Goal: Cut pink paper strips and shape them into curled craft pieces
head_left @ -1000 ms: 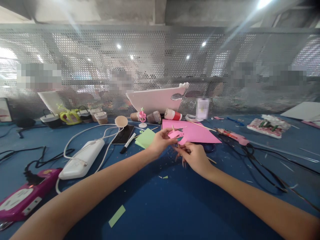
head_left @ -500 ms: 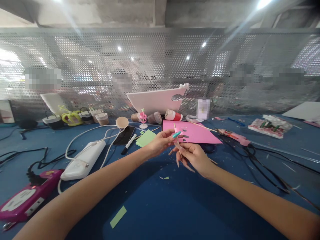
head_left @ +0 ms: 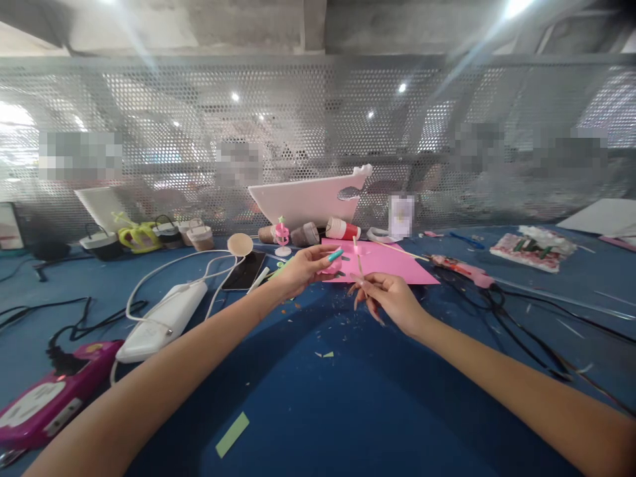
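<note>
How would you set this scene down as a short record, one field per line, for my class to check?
Left hand: holds a pink piece
Right hand: holds a thin stick, nearly upright, with a pink bit near its top
Behind hands: pink sheet, flat on the table
Nearest viewer: green strip
Left side: purple power strip, white power bank
Right side: glue gun
Back: foam board, leaning; red-and-white cup, on its side

A perforated grey metal screen (head_left: 308,126) rises behind the blue tabletop (head_left: 318,411); overhead, a bright lamp (head_left: 517,6) glares near a grey ceiling beam (head_left: 314,26).
</note>
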Tool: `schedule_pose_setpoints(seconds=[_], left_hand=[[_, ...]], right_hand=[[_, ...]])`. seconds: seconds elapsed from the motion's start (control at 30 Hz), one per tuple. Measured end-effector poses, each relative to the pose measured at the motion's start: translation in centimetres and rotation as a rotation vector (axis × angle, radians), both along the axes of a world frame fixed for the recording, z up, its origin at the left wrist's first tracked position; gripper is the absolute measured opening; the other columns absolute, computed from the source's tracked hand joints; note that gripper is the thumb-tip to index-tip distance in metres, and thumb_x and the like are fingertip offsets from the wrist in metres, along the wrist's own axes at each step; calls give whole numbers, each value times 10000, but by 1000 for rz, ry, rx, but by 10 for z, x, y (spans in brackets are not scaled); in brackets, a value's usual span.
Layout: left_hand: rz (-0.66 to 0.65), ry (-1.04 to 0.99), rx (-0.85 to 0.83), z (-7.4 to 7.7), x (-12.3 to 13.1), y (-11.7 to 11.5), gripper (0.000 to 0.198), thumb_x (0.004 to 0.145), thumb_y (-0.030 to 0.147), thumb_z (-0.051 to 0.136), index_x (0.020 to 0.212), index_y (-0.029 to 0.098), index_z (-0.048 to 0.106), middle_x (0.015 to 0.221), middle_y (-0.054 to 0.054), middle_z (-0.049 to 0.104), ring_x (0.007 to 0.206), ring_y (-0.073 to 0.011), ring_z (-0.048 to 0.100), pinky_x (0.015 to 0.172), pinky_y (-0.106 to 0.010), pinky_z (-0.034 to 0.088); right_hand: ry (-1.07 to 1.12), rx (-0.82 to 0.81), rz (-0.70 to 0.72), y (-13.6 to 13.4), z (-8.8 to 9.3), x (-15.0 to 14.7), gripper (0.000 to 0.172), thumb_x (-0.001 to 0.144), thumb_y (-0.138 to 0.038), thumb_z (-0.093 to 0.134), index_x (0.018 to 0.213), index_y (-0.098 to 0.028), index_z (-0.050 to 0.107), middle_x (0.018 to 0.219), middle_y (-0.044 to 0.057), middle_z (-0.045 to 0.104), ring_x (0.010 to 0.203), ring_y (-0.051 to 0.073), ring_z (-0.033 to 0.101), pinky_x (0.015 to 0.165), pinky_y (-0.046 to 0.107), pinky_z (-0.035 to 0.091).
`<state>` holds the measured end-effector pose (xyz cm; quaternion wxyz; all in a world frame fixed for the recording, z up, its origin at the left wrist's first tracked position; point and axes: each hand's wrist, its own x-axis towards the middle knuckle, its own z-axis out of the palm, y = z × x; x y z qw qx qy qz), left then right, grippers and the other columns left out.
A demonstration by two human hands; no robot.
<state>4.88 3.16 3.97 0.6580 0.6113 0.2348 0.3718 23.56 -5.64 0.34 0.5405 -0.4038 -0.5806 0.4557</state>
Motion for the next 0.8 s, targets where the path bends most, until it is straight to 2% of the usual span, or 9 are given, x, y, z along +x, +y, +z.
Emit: schedule_pose_setpoints(seconds=[0.2, 0.37, 0.47, 0.53, 0.63, 0.73, 0.8], left_hand=[[93, -10, -42, 4, 9, -13, 324, 699, 130, 750, 1013, 164, 679, 966, -58, 672, 680, -82, 633, 691, -231, 537], [-59, 95, 7, -2, 18, -30, 516, 681, 212, 765, 1175, 202, 618, 897, -40, 673, 638, -108, 632, 624, -242, 520], [-75, 175, 113, -2, 19, -35, 634, 667, 230, 765, 1265, 231, 552, 874, -25, 666, 559, -108, 605, 567, -250, 494], [-76, 189, 162, -1, 19, -35, 621, 643, 232, 779, 1230, 237, 575, 926, -39, 669, 616, -123, 617, 581, -248, 489], [-113, 132, 188, 0, 19, -33, 499, 632, 260, 794, 1108, 230, 650, 1000, -63, 676, 815, -164, 636, 686, -247, 489], [-155, 47, 143, -2, 19, -30, 354, 763, 436, 679, 1040, 217, 691, 1056, -88, 680, 943, -188, 624, 768, -262, 478], [-190, -7, 105, -4, 18, -27, 390, 818, 505, 592, 1034, 198, 699, 1111, -114, 669, 957, -194, 623, 760, -270, 477]], right_hand=[[14, -31, -86, 6, -5, 3, 426, 621, -549, 765, 710, -151, 640, 595, 27, 659, 336, 92, 498, 305, 224, 423], [20, -19, -69, 1, -2, 0, 416, 598, -543, 777, 683, -172, 610, 558, 12, 649, 319, 107, 500, 303, 245, 436], [26, -43, -69, -1, -1, -2, 417, 565, -538, 793, 646, -177, 600, 529, -9, 628, 300, 104, 490, 290, 242, 419], [37, -51, -78, -1, 0, -2, 417, 529, -519, 815, 639, -176, 605, 516, -14, 622, 307, 108, 501, 297, 239, 421], [50, -59, -106, 0, 0, -2, 415, 509, -505, 830, 642, -173, 618, 526, 6, 649, 324, 113, 515, 317, 241, 435], [17, -78, -100, -1, 0, -2, 389, 560, -500, 813, 635, -168, 625, 543, 30, 674, 310, 106, 508, 317, 235, 427], [11, -79, -62, -2, 1, -3, 371, 603, -497, 795, 649, -164, 638, 540, 34, 675, 293, 99, 500, 305, 222, 405]])
